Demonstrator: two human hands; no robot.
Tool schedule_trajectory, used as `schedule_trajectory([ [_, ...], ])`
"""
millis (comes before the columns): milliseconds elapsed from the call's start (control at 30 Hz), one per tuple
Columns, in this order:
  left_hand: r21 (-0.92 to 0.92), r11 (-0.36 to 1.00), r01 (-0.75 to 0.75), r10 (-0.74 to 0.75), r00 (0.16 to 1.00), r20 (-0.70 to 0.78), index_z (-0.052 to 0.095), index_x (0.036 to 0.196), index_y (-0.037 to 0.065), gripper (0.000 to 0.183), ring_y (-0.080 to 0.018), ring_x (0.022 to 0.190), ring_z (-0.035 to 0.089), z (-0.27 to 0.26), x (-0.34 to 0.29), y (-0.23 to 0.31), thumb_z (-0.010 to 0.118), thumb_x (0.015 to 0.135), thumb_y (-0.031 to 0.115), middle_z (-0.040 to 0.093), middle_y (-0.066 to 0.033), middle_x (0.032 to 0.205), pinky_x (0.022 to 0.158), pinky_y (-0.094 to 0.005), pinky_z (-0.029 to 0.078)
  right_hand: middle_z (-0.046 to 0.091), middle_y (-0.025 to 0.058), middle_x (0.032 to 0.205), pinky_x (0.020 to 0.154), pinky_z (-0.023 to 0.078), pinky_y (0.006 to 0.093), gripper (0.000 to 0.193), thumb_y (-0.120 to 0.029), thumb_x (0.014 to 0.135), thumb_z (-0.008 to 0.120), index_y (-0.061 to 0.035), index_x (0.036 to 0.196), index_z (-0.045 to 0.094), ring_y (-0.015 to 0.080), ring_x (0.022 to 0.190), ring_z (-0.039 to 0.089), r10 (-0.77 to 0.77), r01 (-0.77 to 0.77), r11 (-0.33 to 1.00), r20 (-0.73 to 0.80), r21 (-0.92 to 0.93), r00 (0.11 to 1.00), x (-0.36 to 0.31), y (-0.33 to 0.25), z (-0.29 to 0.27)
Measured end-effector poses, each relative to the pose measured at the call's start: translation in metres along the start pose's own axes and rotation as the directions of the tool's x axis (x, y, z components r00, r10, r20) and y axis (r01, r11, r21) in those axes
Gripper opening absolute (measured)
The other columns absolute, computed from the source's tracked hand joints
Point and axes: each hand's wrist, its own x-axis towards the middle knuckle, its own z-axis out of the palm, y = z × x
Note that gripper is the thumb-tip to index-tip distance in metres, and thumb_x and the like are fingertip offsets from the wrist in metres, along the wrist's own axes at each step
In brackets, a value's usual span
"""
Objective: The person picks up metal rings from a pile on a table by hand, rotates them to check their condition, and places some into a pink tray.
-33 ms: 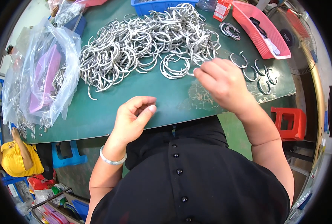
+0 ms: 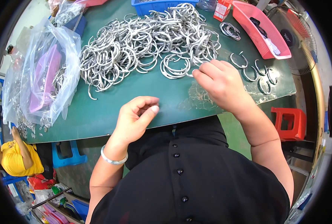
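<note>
A big tangled heap of silver open bangles lies on the green table. My right hand is closed in a pinch at the heap's near right edge. A short silver tip of an open bangle shows at its fingertips; the rest is hidden by the hand. Just left of it lie a few loose bangles stacked in a ring. My left hand hovers over the table's near part, fingers loosely bent and thumb apart, with nothing visible in it. A pale bangle is on my left wrist.
Several separate bangles lie at the right, with a small bundle behind them. A pink basket, a red box and a blue bin stand farther back. Clear plastic bags are at left, beyond which sits a person in yellow.
My left hand has shifted slightly to the right. My right hand has moved a little left and down, the silver tip still at its fingertips.
</note>
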Motion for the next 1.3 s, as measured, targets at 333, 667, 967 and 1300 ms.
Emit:
schedule_trajectory([
  [333,-0.007,0.999,0.037,-0.036,0.997,0.07,0.055,0.102,-0.003,0.02,-0.0112,0.083,0.056,0.008,0.001,0.005,0.054,0.084,0.005,0.06,-0.0069,0.09,0.076,-0.0234,0.044,0.053,0.0039,0.073,0.052,0.039,0.0282,0.02,-0.006,0.059,0.057,-0.0023,0.079,0.059,0.0173,0.058,0.049,-0.003,-0.001,1.0,-0.168,-0.027,0.986,-0.005,-0.003,0.001],
  [667,-0.426,0.903,0.06,-0.092,0.994,-0.055,0.058,0.098,-0.002,0.017,-0.0086,0.068,0.055,0.024,0.004,0.009,0.051,0.086,0.008,0.06,-0.0043,0.081,0.063,-0.0213,0.046,0.053,0.0047,0.077,0.051,0.037,0.0273,0.024,-0.014,0.06,0.056,-0.002,0.081,0.058,0.0153,0.058,0.047,-0.055,0.14,0.964,-0.347,0.226,0.936,-0.005,-0.055,0.038],
  [967,-0.371,0.928,0.026,-0.064,0.994,-0.089,0.058,0.095,-0.002,0.019,-0.0107,0.065,0.055,0.0,0.002,0.003,0.049,0.087,0.013,0.06,-0.0054,0.077,0.061,-0.0221,0.045,0.058,0.006,0.091,0.069,0.045,0.0234,0.022,-0.003,0.084,0.05,0.0007,0.105,0.053,0.0096,0.08,0.054,0.552,-0.422,-0.045,0.375,0.905,0.745,-0.007,-0.045,0.034],
  [1300,-0.407,0.907,0.104,-0.131,0.991,-0.037,0.059,0.096,-0.001,0.021,-0.0085,0.062,0.052,-0.006,0.0,-0.002,0.048,0.088,0.015,0.057,-0.0019,0.074,0.058,-0.0206,0.043,0.059,0.0029,0.074,0.052,0.042,0.0177,0.015,-0.011,0.085,0.051,0.0004,0.091,0.058,0.0065,0.059,0.051,0.375,-0.48,-0.422,0.63,0.769,0.68,-0.005,-0.041,0.046],
])
